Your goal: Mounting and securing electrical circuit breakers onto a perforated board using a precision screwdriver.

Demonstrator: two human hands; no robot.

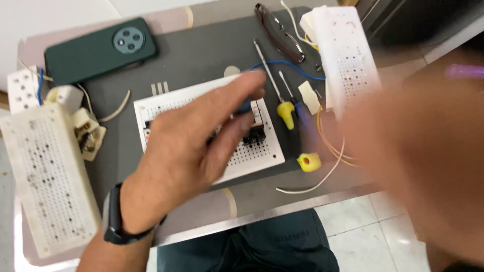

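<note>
Over the white breadboard (252, 156) at bench centre, left hand (191, 146) is hovering, fingers (242, 90) pinching a small blue part; right hand (418, 151) is blurring beside it, grip can't tell.

Grey table (201, 55), white tiled floor (373, 236)

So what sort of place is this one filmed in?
Probably a small electronics hobby or training bench: a dark mat carries white perforated breadboards, loose jumper wires and small screwdrivers. The left hand works over the middle board.
</note>
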